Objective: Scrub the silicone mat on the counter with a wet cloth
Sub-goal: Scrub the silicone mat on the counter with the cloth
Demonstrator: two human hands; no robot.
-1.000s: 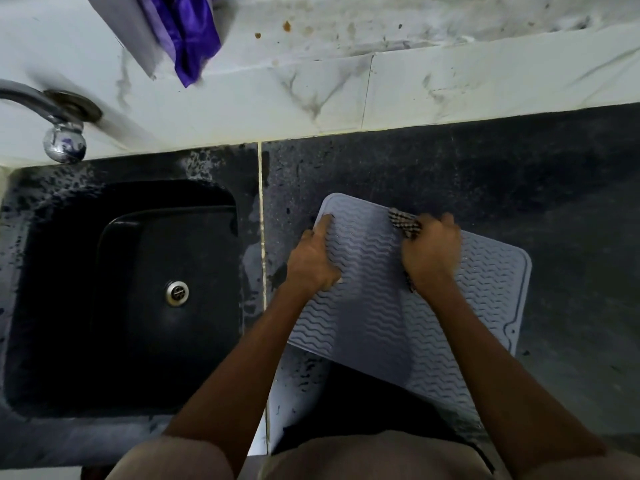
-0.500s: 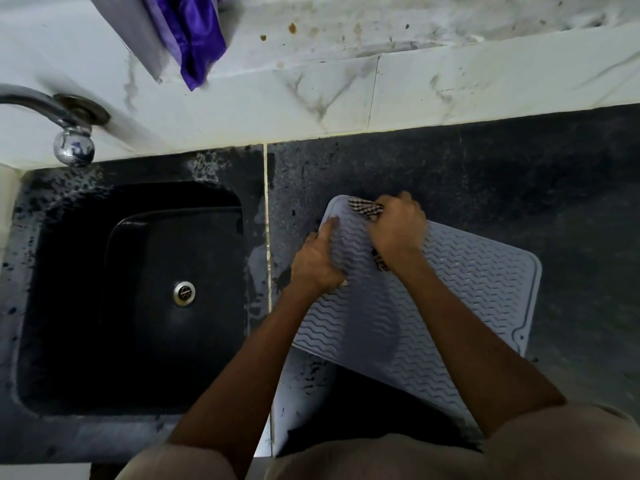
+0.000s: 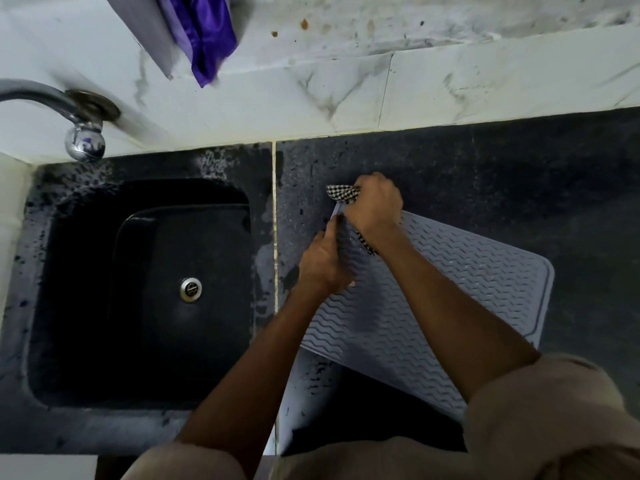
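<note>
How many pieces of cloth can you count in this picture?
2. A checkered cloth is gripped in the right hand at the mat's far-left corner; a purple cloth hangs on the wall above the sink.

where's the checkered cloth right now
In the head view, the checkered cloth is bunched in the right hand at the far left corner of the silicone mat, just right of the sink.

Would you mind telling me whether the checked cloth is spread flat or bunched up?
Bunched: the cloth is wadded inside the right hand.
</note>
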